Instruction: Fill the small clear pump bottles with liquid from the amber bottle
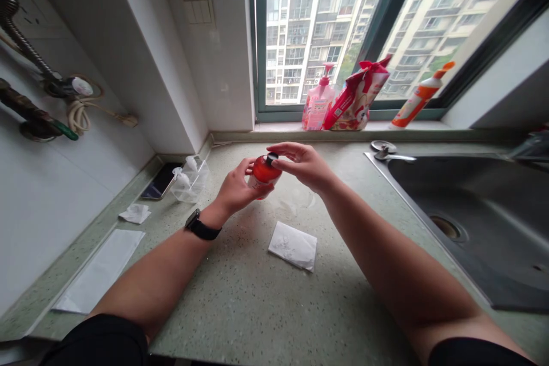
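A red bottle (262, 171) with a black cap (271, 158) stands slightly tilted over the speckled green countertop (240, 309). My left hand (237, 187) is wrapped round the bottle's body, and a dark watch sits on that wrist. With thumb and fingers, my right hand (303, 164) grips the black cap from the right side. Part of the bottle's label shows pale between the left fingers; the rest is covered. A folded white paper tissue (294, 246) lies on the counter nearer to me, below the bottle.
At left are a phone (158, 181), a clear plastic container (192, 182) with white pump-like pieces, a crumpled tissue (135, 213) and a flat white sheet (100, 269). A steel sink (472, 211) with a faucet (392, 155) lies right. Bottles and a red bag (358, 97) line the windowsill.
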`<state>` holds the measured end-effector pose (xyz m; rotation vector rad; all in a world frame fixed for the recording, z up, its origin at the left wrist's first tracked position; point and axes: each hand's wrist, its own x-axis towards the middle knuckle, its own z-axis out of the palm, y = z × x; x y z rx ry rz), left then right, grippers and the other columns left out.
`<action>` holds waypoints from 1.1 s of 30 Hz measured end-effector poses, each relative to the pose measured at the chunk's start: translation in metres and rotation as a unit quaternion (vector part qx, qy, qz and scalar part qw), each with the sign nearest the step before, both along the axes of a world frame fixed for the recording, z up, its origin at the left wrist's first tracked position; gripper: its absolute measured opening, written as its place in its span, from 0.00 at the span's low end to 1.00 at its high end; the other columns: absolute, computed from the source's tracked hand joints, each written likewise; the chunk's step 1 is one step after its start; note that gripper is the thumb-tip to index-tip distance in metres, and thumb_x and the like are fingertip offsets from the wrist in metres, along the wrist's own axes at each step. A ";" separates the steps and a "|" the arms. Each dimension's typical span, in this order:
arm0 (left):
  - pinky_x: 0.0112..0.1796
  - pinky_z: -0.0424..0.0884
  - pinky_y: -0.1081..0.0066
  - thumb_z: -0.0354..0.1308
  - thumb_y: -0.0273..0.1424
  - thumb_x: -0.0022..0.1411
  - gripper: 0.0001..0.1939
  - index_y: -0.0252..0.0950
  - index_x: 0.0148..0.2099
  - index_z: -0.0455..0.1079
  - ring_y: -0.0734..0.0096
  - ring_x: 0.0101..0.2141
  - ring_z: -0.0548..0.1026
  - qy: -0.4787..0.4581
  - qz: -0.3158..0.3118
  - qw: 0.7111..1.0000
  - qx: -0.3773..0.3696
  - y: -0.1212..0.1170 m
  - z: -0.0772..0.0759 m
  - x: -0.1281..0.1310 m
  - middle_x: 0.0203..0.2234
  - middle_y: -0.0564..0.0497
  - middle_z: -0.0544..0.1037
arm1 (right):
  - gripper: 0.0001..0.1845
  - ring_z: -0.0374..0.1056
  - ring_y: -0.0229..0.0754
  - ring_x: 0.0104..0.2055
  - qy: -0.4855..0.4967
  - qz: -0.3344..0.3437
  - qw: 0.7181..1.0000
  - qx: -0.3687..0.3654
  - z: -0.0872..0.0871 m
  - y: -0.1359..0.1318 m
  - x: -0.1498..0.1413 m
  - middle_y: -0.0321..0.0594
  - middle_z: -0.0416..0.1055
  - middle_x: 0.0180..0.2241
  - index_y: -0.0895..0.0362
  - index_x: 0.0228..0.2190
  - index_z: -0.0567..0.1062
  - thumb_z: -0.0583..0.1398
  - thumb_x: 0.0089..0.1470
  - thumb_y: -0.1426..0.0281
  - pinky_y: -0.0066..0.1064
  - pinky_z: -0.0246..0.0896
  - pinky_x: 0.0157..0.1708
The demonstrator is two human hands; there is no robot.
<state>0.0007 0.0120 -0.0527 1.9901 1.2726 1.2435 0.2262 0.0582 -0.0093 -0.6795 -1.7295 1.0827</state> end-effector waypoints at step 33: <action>0.60 0.72 0.48 0.75 0.42 0.60 0.34 0.43 0.64 0.70 0.47 0.53 0.81 0.258 0.099 0.957 0.092 -0.004 0.002 -0.003 0.53 0.46 0.84 | 0.21 0.77 0.50 0.53 -0.433 -0.099 0.864 0.238 0.030 -0.031 0.023 0.45 0.78 0.55 0.48 0.58 0.79 0.67 0.65 0.64 0.42 0.72 0.53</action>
